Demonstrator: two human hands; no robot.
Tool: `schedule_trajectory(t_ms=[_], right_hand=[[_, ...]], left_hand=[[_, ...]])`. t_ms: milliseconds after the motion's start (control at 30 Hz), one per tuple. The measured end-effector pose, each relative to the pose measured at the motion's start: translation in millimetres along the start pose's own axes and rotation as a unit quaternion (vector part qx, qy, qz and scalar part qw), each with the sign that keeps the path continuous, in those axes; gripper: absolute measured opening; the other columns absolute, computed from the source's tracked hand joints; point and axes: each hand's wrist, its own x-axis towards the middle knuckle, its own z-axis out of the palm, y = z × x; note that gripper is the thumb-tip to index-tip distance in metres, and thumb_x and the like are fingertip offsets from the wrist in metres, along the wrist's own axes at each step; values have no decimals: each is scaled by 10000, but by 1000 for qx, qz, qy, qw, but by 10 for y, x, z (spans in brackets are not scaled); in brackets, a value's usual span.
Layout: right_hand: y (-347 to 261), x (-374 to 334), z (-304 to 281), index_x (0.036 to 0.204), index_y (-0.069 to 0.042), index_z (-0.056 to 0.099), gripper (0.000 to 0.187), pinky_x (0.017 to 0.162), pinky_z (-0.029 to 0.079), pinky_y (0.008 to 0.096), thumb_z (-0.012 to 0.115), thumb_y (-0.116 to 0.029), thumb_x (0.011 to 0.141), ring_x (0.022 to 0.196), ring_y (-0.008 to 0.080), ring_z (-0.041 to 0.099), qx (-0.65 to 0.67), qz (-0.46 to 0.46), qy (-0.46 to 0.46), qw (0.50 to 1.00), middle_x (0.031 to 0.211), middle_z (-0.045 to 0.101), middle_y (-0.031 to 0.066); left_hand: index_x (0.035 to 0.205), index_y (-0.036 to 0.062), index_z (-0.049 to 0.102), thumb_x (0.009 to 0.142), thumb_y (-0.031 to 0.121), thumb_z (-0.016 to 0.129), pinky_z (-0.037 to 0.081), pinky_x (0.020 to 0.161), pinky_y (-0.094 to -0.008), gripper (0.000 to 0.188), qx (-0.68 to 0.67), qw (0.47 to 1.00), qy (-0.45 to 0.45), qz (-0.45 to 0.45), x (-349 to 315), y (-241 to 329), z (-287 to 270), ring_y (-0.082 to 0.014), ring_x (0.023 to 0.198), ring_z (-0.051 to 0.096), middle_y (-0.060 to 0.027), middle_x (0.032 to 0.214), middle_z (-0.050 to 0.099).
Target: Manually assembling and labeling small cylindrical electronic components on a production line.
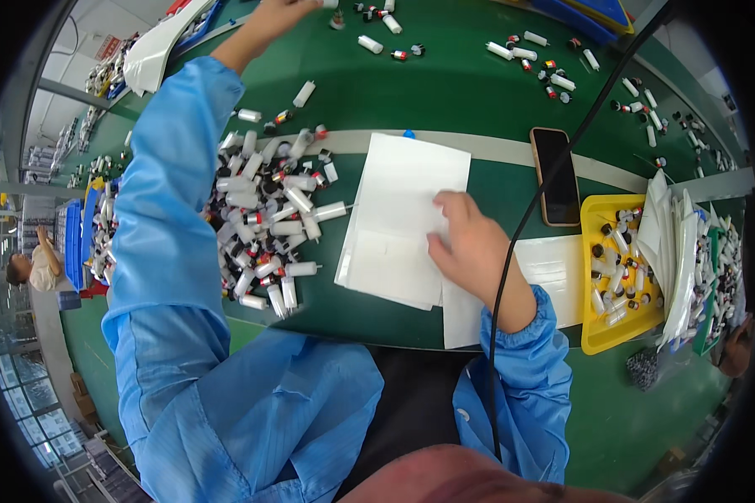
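1. Worktop [470,84]: green, crossed by a pale strip; small clusters of cylinders scattered over its far side.
2. Pile of cylinders [256,218]: heaped on the near worktop, just right of the left sleeve. Translucent white bodies, black or red ends, lying every which way.
3. White sheets [394,226]: overlapping, flat on the worktop, between pile and right hand.
4. Yellow tray [587,277]: at right, more cylinders inside.
5. Right hand [471,243]: over the sheets' right side, fingers loosely bent, thumb apart, nothing seen in its grasp.
6. Left hand [278,15]: stretched to the far side, partly cut off by the upper edge. White piece [330,3] at its fingertips; cannot tell whether gripped.
7. Phone [559,186]: dark screen, lying between sheets and tray, across the strip.
8. Single cylinder [330,211]: on its side at the pile's right margin, thin tip pointing toward the sheets.
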Motion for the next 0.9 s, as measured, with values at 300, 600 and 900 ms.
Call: schedule_trajectory(t_ms=[300,600,900], right_hand=[[-393,246,118,1388,-8,362,694,827,517,344,756,-43,818,894,222,645,176,-92,234,952,959,616,115],[-444,219,451,1466,-19,213,754,886,504,313,646,96,860,1007,173,603,496,-74,150,852,1102,577,123],[-205,313,543,1454,19,269,751,813,534,291,695,17,835,930,167,654,307,-74,256,914,1166,653,135]], left_hand=[[1210,41,579,1065,469,389,408,1018,-381,490,-595,801,-28,-59,-1981,1673,95,-232,1170,574,-105,1221,631],[1374,86,487,1065,506,321,445,983,-387,547,-687,711,-126,-84,-2575,1680,965,-240,1264,501,-126,1336,563],[1341,25,535,1006,218,584,477,967,-330,389,-542,816,-199,6,-2594,1525,1256,-157,1114,587,-75,1199,626]])
